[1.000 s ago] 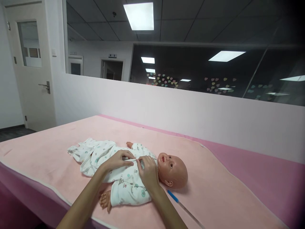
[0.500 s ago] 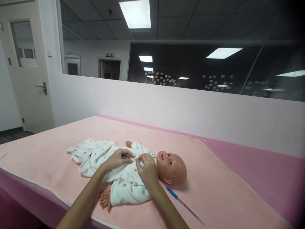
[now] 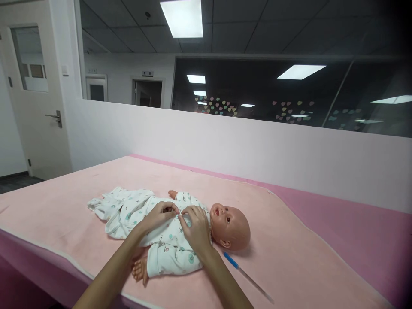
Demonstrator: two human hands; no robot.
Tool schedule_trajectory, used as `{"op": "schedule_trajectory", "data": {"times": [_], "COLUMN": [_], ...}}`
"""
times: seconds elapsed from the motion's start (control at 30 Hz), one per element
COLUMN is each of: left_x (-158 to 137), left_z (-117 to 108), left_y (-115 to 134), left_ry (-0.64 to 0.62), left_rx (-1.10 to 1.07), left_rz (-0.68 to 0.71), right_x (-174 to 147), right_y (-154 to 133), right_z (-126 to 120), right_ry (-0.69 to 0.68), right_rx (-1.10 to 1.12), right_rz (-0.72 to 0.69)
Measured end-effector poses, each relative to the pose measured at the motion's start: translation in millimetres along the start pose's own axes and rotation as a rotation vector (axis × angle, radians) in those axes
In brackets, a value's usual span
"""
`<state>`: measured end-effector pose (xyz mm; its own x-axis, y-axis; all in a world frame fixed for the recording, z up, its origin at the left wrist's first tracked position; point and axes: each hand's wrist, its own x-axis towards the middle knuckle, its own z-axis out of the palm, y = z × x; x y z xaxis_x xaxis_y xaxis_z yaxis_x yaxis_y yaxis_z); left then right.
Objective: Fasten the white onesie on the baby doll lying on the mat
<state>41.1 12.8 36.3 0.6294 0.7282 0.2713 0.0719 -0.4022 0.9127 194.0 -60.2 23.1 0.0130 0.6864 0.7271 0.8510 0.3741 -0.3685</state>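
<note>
A baby doll (image 3: pixel 233 227) lies on its back, its head to the right. It wears a white baby romper (image 3: pixel 174 238) with small green and brown prints. At the chest front of the romper, my left hand (image 3: pixel 162 214) pinches the cloth between thumb and fingers. Close beside it, towards the doll's head, my right hand (image 3: pixel 195 225) also pinches the romper's front. The fingertips of both hands nearly meet, and whatever fastening lies between them is too small to make out. One doll hand (image 3: pixel 140 271) sticks out of the near sleeve.
A pink padded sheet (image 3: pixel 299 266) covers the table. A thin stick with a blue handle (image 3: pixel 231 260) lies near the doll's head, by my right forearm. Behind the table rises a white wall (image 3: pixel 257 146) with a window above. At far left is a door (image 3: pixel 38 116).
The thumb and fingers of my left hand have come closer together at the romper's front. My right hand stays nearly in place, and the whole view has shifted slightly.
</note>
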Motion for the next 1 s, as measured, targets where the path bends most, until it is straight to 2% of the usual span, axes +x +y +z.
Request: {"op": "schedule_trajectory", "data": {"times": [0.1, 0.23, 0.4, 0.5, 0.67, 1.0], "left_x": [-4, -15, -33, -41, -45, -45], "left_z": [1, 2, -7, -18, -30, -29], "left_y": [-1, -3, -13, -20, -25, -26], "left_ry": [0.087, 0.129, 0.301, 0.356, 0.298, 0.261], "left_rx": [0.19, 0.367, 0.552, 0.568, 0.345, 0.446], "left_rz": [0.074, 0.141, 0.067, 0.041, 0.05, 0.088], "right_x": [0, -2, 1, 11, 24, 17], "right_y": [1, 3, 1, -5, -13, -11], "right_z": [0, 0, 2, 8, 21, 26], "right_ry": [-0.001, -0.039, -0.08, -0.139, -0.238, -0.183], "right_rx": [0.014, 0.028, -0.012, -0.061, -0.065, -0.042], "right_rz": [0.031, 0.025, -0.011, -0.047, -0.161, -0.079]}}
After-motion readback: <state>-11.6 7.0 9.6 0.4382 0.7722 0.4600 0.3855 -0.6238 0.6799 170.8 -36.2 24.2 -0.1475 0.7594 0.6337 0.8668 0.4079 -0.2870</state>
